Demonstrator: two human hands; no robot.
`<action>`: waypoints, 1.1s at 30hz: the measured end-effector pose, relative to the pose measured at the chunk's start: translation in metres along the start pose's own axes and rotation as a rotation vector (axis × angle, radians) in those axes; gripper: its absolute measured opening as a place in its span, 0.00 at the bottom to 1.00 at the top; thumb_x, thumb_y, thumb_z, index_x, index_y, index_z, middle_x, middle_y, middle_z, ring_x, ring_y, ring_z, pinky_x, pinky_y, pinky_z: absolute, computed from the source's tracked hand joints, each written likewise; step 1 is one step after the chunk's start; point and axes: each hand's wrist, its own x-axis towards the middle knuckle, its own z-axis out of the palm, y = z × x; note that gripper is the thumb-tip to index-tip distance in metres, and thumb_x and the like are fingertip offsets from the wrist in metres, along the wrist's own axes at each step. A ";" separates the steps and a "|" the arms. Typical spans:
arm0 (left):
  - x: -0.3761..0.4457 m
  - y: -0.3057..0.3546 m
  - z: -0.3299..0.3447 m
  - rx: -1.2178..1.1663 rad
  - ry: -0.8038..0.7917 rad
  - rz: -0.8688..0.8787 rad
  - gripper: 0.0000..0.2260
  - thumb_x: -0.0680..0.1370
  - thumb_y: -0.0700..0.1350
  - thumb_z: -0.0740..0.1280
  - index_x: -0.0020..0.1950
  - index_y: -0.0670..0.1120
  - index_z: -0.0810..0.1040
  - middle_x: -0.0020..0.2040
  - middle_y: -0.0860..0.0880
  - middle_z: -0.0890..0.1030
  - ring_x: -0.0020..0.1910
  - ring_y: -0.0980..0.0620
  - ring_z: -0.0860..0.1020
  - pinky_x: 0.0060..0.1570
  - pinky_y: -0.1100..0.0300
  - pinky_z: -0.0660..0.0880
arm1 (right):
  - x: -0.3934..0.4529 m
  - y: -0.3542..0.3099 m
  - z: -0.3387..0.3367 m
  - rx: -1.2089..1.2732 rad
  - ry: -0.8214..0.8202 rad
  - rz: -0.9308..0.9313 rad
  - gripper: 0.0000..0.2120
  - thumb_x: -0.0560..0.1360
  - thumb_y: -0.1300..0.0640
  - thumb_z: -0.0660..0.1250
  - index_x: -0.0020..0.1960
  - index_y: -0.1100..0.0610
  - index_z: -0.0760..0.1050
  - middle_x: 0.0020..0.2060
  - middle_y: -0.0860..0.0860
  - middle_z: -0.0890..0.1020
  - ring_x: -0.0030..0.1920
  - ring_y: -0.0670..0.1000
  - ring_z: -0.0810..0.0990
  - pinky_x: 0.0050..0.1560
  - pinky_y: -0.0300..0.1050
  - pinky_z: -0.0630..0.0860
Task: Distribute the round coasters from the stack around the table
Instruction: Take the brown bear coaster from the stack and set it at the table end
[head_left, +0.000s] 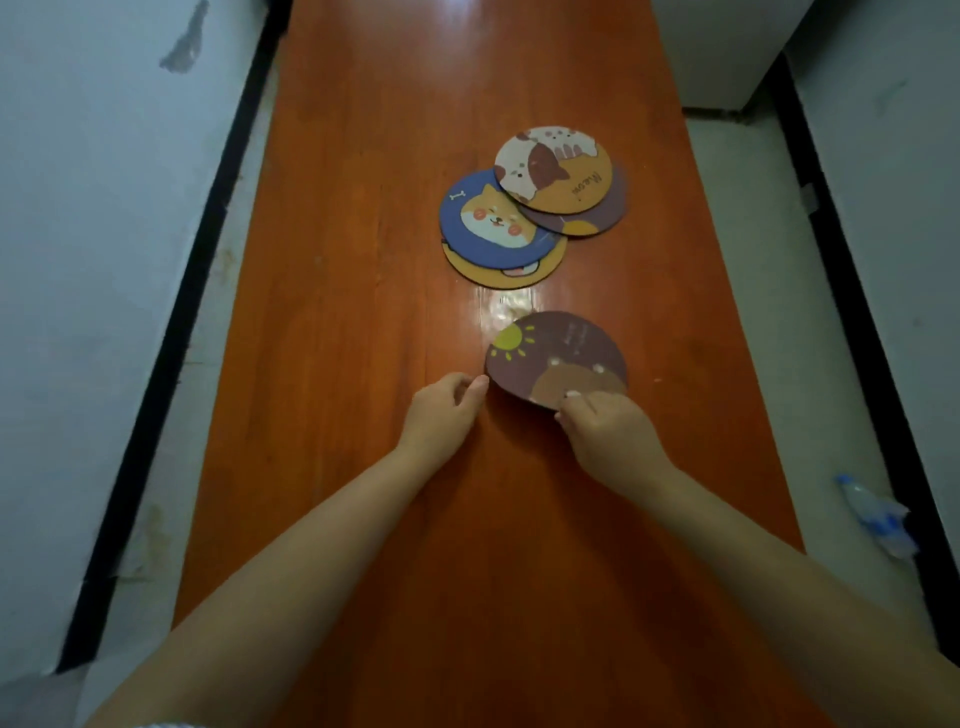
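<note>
Pinching the near rim of a brown coaster (556, 358) printed with a yellow sun, the right hand (605, 436) grips it between thumb on top and fingers tucked beneath, near the middle of the long orange table (363, 312). That coaster's near edge appears lifted off the wood, though blur makes this hard to judge. Its left rim lies just at the fingertips of the left hand (441, 410), which rests on the tabletop with fingers loosely curled and narrow, holding nothing; whether the thumb tip actually touches the coaster cannot be told.

Farther along the table, toward its far end and slightly nearer the right edge, the remaining coasters sit in a loose, overlapping spread. A cat coaster (553, 169) lies uppermost, partly covering a purple coaster (597, 218) and the edge of a blue dog coaster (493, 218), which in turn overlaps an orange coaster (498, 273) closest to the hands. Both bare forearms reach in from the table's near end.
</note>
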 end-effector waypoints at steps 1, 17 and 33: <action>-0.015 -0.001 0.002 -0.157 -0.045 -0.125 0.15 0.77 0.50 0.61 0.54 0.40 0.76 0.40 0.45 0.80 0.35 0.50 0.78 0.32 0.60 0.76 | -0.017 -0.014 -0.001 0.033 -0.020 0.007 0.10 0.59 0.71 0.77 0.28 0.66 0.75 0.22 0.61 0.78 0.22 0.59 0.77 0.20 0.42 0.73; -0.172 -0.086 -0.001 -0.099 -0.212 -0.176 0.08 0.75 0.38 0.66 0.53 0.42 0.72 0.32 0.48 0.74 0.32 0.50 0.75 0.35 0.56 0.76 | -0.120 -0.111 -0.009 0.217 -0.448 0.883 0.28 0.74 0.54 0.68 0.69 0.62 0.63 0.66 0.61 0.71 0.64 0.61 0.70 0.61 0.55 0.72; -0.207 -0.095 0.026 0.007 0.128 -0.201 0.12 0.71 0.38 0.69 0.54 0.41 0.74 0.47 0.42 0.80 0.42 0.50 0.74 0.39 0.58 0.72 | -0.170 -0.125 -0.016 0.466 -0.319 1.118 0.10 0.74 0.61 0.68 0.46 0.69 0.79 0.48 0.66 0.83 0.50 0.63 0.81 0.54 0.60 0.78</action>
